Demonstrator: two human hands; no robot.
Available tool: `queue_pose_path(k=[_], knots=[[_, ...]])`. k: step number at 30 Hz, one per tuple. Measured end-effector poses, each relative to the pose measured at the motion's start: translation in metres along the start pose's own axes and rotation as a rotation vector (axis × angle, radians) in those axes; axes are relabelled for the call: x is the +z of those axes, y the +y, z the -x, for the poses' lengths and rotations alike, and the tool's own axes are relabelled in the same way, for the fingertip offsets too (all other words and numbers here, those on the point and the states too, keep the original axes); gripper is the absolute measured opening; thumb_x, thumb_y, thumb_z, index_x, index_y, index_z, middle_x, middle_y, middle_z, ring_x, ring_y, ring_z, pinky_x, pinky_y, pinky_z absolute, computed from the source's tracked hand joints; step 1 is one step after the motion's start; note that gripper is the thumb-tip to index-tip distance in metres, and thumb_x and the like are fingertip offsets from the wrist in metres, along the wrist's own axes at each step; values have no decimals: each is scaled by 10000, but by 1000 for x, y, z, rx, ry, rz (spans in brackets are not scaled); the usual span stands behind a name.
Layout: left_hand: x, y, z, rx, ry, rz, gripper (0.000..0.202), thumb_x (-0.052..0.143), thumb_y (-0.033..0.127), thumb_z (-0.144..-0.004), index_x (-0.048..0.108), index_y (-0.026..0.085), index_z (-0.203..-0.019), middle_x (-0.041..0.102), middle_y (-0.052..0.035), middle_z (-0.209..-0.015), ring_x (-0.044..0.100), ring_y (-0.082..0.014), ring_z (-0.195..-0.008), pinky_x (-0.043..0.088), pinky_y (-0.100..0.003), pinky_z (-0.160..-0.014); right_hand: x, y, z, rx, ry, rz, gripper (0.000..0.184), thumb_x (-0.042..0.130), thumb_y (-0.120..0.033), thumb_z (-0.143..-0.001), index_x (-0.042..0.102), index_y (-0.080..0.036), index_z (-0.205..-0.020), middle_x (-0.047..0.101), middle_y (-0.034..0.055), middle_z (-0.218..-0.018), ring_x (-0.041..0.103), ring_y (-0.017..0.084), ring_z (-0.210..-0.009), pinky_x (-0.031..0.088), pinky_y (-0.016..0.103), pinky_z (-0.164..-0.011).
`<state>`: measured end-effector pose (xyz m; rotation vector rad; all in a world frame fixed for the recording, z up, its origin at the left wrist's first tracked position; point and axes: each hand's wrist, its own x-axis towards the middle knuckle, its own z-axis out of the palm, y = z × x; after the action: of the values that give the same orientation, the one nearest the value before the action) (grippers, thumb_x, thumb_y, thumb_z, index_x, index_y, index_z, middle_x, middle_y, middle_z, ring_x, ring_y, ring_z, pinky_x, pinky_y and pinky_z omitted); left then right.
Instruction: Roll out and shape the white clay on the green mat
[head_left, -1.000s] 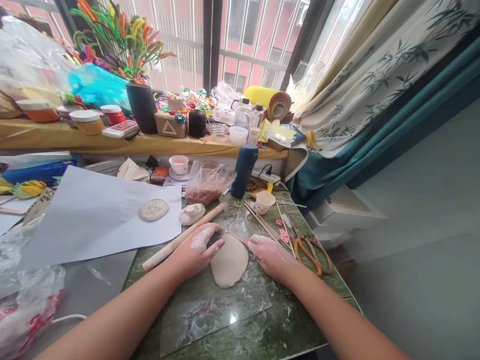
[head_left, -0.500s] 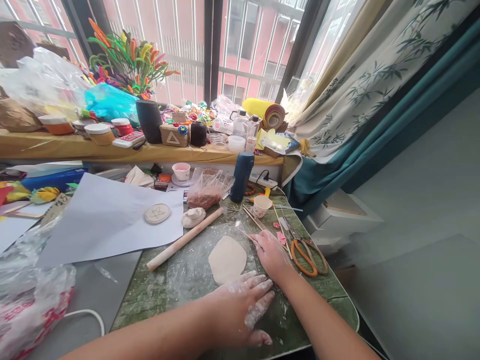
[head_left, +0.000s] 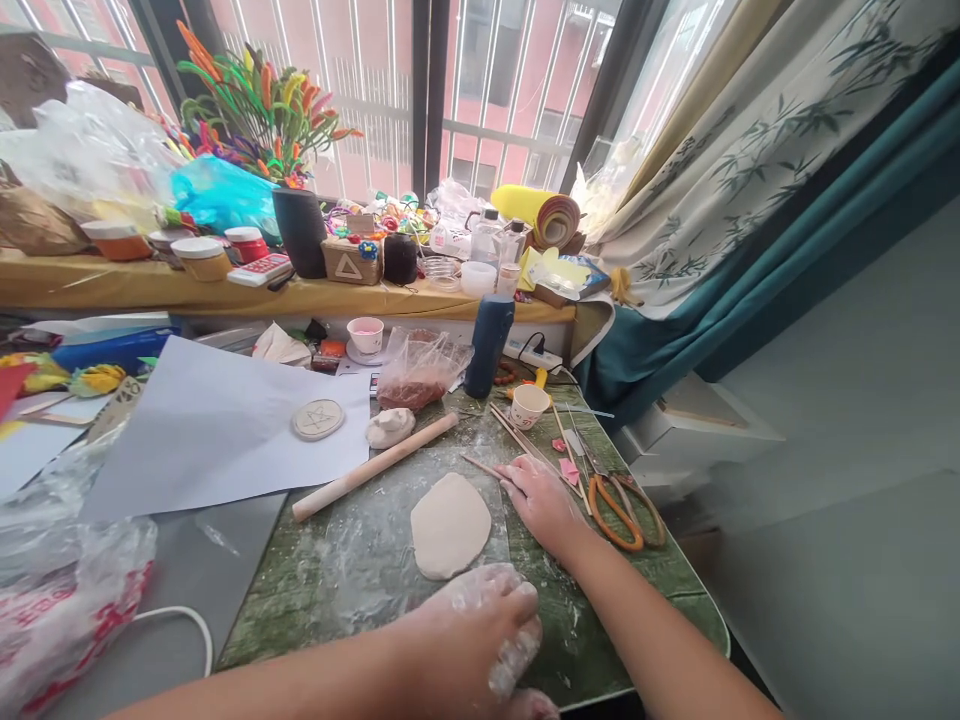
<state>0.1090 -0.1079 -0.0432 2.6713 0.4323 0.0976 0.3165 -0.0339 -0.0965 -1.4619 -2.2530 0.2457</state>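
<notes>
We record two hands, both dusted with white powder. Right hand (head_left: 544, 500): fingers closed on a thin stick (head_left: 484, 467), its tip pointing away and to the left. Left hand (head_left: 487, 635): nearer us, fingers bent; whether it grips anything we cannot tell.

Clay slab (head_left: 450, 527), one, pale, flat, roughly rounded: left of the right hand, just beyond the left, lying on a clear sheet (head_left: 360, 565) on the table (head_left: 660, 610).

Beyond the left hand, we list a wooden rolling pin (head_left: 375, 467), laid aslant; a white clay lump (head_left: 390, 428); and, farther left, a star-marked disc (head_left: 317, 419) on white paper (head_left: 225, 430).

Right of the right hand: orange-handled scissors (head_left: 615, 515). Beyond it: a paper cup (head_left: 529, 406).
</notes>
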Motion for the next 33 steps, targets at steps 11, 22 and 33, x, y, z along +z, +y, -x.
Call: queue_pose_path(k=[11, 22, 33], knots=[[30, -15, -18, 167, 57, 293, 380, 383, 261, -1078, 553, 119, -1386, 581, -147, -1483, 478, -276, -1438, 352, -365, -1222, -14, -4, -14, -203, -313, 65, 491, 459, -95, -991, 537, -243, -1453, 615, 88, -1051, 564, 223, -945, 487, 343, -835], [32, -26, -23, 217, 13, 477, 370, 409, 260, -1067, 561, 111, -1370, 600, -145, -1458, 473, -263, -1442, 302, -306, -1237, -14, -4, -22, -142, -296, 7, 483, 424, -62, -962, 592, -228, -1383, 657, 101, -1119, 595, 239, -1035, 516, 382, -926], [31, -24, -22, 208, 54, 505, 356, 433, 283, -1045, 526, 174, -1371, 612, -133, -1439, 515, -259, -1408, 382, -341, -1192, -13, -7, -36, -248, -307, 25, 475, 460, -67, -958, 602, -241, -1378, 670, 90, -1188, 592, 233, -1050, 496, 406, -984]])
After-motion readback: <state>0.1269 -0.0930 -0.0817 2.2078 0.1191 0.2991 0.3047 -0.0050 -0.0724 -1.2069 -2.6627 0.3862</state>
